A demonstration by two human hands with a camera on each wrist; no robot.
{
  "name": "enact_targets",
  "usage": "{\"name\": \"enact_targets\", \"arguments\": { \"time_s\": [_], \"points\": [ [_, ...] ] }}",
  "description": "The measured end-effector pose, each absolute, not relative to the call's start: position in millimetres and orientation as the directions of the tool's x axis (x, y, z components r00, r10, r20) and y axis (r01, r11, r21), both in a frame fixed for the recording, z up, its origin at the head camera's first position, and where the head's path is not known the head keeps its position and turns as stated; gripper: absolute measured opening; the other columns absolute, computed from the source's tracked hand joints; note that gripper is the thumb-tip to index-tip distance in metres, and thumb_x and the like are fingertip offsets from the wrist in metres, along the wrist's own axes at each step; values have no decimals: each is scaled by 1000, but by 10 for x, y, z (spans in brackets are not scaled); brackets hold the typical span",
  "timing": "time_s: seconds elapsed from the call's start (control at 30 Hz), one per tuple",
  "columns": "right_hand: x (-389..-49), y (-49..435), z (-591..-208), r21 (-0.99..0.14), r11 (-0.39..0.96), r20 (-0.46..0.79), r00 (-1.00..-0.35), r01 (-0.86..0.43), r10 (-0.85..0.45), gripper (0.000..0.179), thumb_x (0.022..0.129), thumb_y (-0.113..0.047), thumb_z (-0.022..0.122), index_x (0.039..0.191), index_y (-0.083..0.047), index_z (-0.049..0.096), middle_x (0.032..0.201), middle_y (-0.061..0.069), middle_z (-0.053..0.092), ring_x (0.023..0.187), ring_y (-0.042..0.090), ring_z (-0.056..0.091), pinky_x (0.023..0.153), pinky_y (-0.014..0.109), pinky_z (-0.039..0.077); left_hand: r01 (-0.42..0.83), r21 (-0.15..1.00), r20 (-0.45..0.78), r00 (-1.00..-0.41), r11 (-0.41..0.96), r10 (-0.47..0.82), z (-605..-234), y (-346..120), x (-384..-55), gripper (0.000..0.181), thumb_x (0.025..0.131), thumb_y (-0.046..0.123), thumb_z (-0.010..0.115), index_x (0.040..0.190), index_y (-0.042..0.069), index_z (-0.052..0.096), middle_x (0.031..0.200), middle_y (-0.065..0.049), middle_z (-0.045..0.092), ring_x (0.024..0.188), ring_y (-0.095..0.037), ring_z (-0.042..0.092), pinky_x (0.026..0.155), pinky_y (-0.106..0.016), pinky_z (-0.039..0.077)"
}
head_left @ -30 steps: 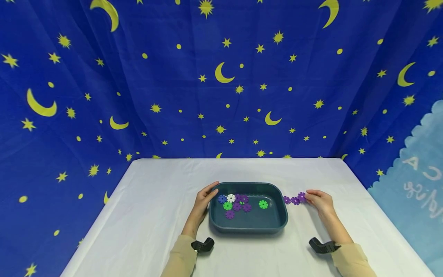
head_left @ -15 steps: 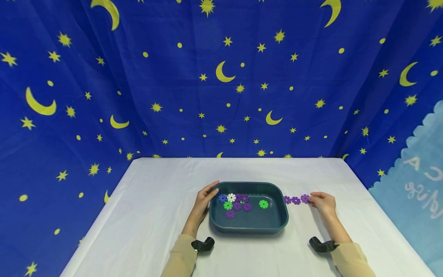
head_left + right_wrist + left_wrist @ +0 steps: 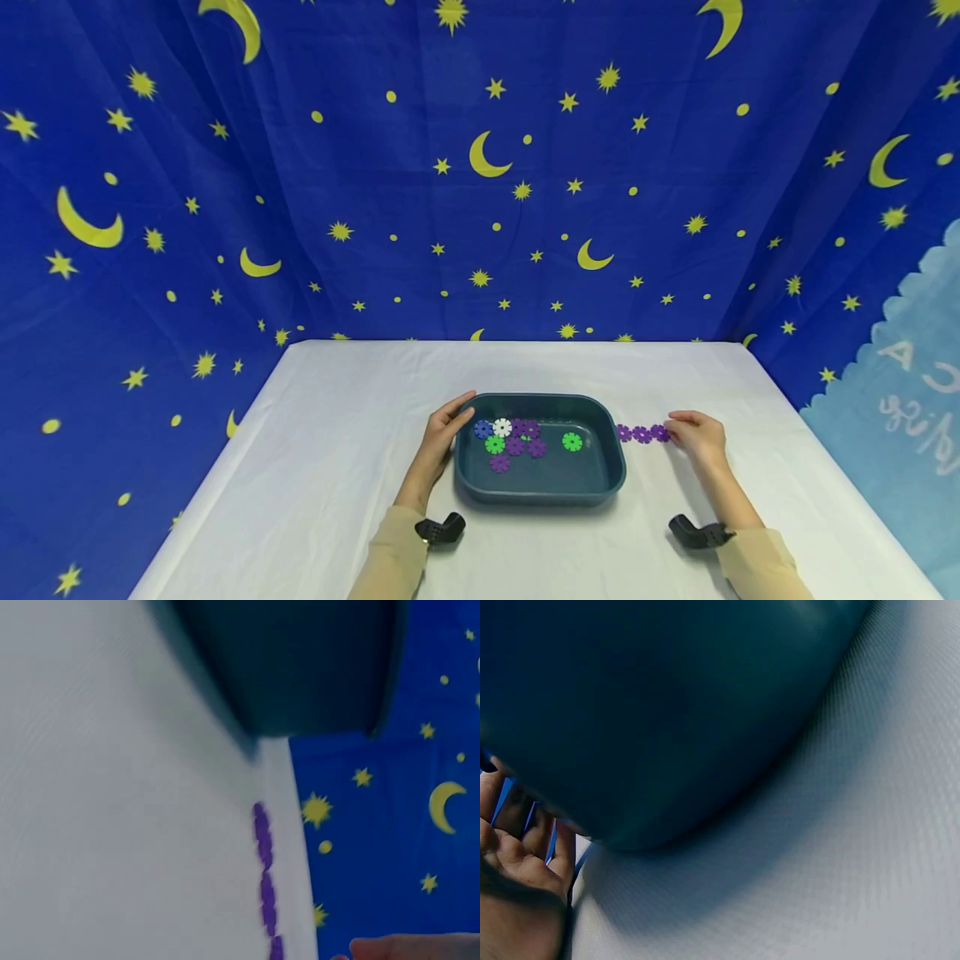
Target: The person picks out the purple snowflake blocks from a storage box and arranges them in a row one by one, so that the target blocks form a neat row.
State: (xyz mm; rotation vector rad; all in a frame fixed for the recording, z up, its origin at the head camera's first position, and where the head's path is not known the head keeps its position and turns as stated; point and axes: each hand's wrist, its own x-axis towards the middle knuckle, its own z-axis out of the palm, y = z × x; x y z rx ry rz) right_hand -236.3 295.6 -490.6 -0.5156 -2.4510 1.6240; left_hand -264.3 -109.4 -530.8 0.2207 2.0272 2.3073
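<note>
A dark teal tray (image 3: 540, 499) stands on the white table, with several notched snowflake discs inside. Toward its left half lie a blue disc (image 3: 483, 429), a white disc (image 3: 502, 427), a green disc (image 3: 495, 445) and several purple ones; another green disc (image 3: 572, 442) lies apart on the right. My left hand (image 3: 441, 435) holds the tray's left end near the far corner, thumb at the rim. Right of the tray, purple discs (image 3: 642, 434) form a row on the table. My right hand (image 3: 699, 435) pinches the outermost purple disc (image 3: 659, 432) with its fingertips.
The white table (image 3: 360, 400) backs onto blue curtains (image 3: 420, 208) with yellow stars and moons. A light blue cloth (image 3: 915, 358) with white lettering hangs at right. Black wrist cameras (image 3: 441, 529) sit on both wrists.
My right hand has shifted slightly right and brought its purple disc from overlapping the row to its outer end, in line with the others. Left hand and tray stay put.
</note>
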Motion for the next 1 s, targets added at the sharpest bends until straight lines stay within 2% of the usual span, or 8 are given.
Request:
{"name": "enact_targets", "arguments": {
  "time_s": [0.13,0.23,0.37,0.53,0.6,0.7,0.83,1.0],
  "points": [
    [-2368,2825,-4778,-931,318,-71,-942,181,327,36,88,-2,62,116,19,55,67,-17,61,63,-7,58,63,13,52,47,988,65,-991,-145,121,-5328,-1084,-2644,41,94,11,58,135,1,53,140,-17,52,114,0,54,98,-16,40],
    [-2379,2704,-4682,-942,294,-72,-953,162,293,36,90,-4,61,117,18,54,70,-16,62,66,-6,59,66,14,53,59,988,75,-991,-144,106,-5349,-1077,-2643,43,94,13,59,134,1,53,139,-17,53,115,-2,54,98,-16,41],
    [-2399,2536,-4580,-959,266,-33,-970,99,241,33,90,-4,61,114,17,55,70,-16,62,66,-4,60,67,15,54,67,988,81,-992,-141,100,-5358,-1071,-2634,43,93,14,60,133,2,54,138,-17,53,117,-5,54,99,-18,41],
    [-2411,2345,-4509,-964,261,4,-986,40,165,29,89,-2,62,110,17,56,71,-15,63,68,-5,61,69,15,54,62,990,77,-990,-126,120,-5349,-1070,-2638,43,94,13,59,135,1,53,140,-17,52,116,-3,53,100,-20,40],
    [-2415,2267,-4493,-968,247,0,-989,36,145,29,89,-2,62,110,17,56,72,-13,63,68,-4,61,69,16,54,61,990,77,-988,-125,131,-5343,-1077,-2642,42,95,11,58,135,1,52,141,-17,50,120,-6,52,100,-20,40],
    [-2428,2151,-4483,-974,224,-13,-993,40,121,31,88,-2,63,110,18,56,72,-12,64,68,-2,61,69,17,55,65,989,83,-986,-130,143,-5335,-1090,-2644,42,95,8,56,135,-1,51,142,-19,49,128,-19,49,101,-20,40],
    [-2450,2004,-4497,-980,194,-24,-995,41,93,31,89,-1,62,112,18,55,72,-11,65,67,-2,61,68,17,55,61,988,81,-987,-144,142,-5335,-1091,-2641,42,95,9,57,135,-1,51,141,-20,49,134,-31,43,106,-27,38],
    [-2476,1832,-4529,-988,144,-42,-998,47,41,31,89,0,61,113,19,54,73,-10,66,68,-1,62,70,19,55,68,988,85,-989,-141,118,-5345,-1069,-2637,43,94,12,59,135,1,52,140,-17,51,133,-30,43,113,-41,32]
  ]
}}
